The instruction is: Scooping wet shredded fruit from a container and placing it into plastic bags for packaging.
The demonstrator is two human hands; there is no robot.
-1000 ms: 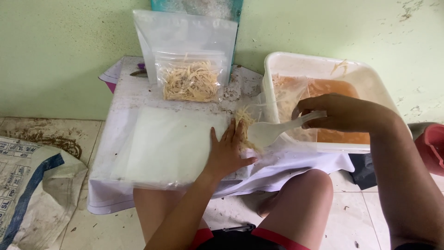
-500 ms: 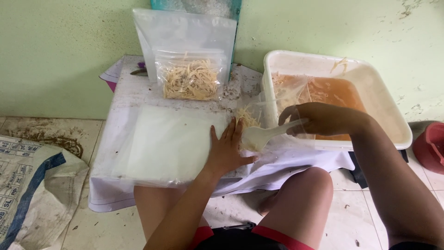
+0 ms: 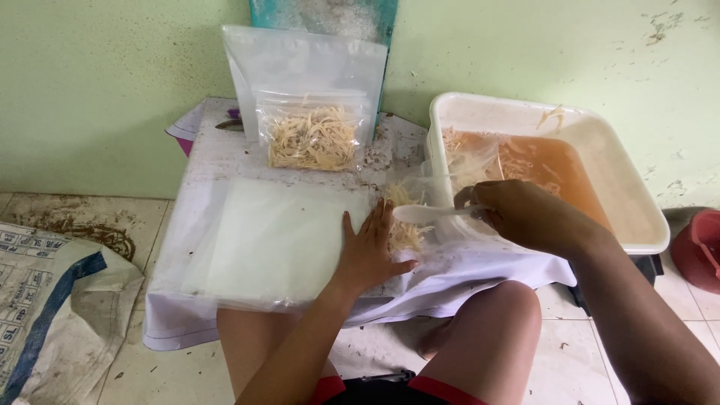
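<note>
Head view, tub (image 3: 637, 202) of orange liquid, bagged shreds (image 3: 311, 136)

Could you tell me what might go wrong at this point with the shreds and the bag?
The right hand holds a white spoon over the shreds beside the left hand; strands could scatter onto the table. The tub of orange liquid sits close and could drip or get knocked.

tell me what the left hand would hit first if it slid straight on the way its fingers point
The left hand lies flat with fingers pointing away toward the wall. Just past the fingertips sits the small pile of pale shreds under the white spoon; farther on, probably the filled clear bag, though depth is unclear.
</note>
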